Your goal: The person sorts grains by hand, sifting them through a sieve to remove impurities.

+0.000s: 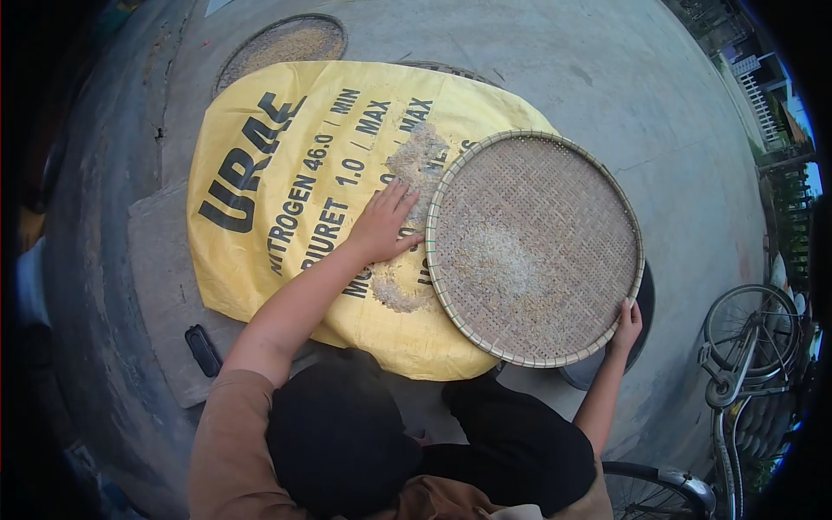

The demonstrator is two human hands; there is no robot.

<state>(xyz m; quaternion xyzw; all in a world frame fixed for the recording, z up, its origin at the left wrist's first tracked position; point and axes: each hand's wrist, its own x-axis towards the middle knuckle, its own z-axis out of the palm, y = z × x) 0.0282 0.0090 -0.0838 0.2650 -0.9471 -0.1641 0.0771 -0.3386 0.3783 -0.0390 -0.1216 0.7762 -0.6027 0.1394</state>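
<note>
My right hand point(627, 329) grips the near right rim of a round woven winnowing tray point(555, 182), which is held tilted over the sack's right side. A patch of pale grain point(507, 260) lies on the tray's weave. With fingers spread, my left hand point(383, 227) rests flat on a yellow printed sack point(251, 260), just left of the tray. Light brown chaff point(416, 156) is scattered on the sack beyond my left fingertips, and a smaller pile of chaff point(403, 290) lies nearer to me. The tray hides part of the sack's lettering.
A dark basin point(644, 303) stands partly under the tray on the right. Another round tray with grain point(295, 45) lies behind the sack. A small black object point(203, 350) is on the concrete floor point(607, 78) at left. A bicycle point(724, 390) stands at far right.
</note>
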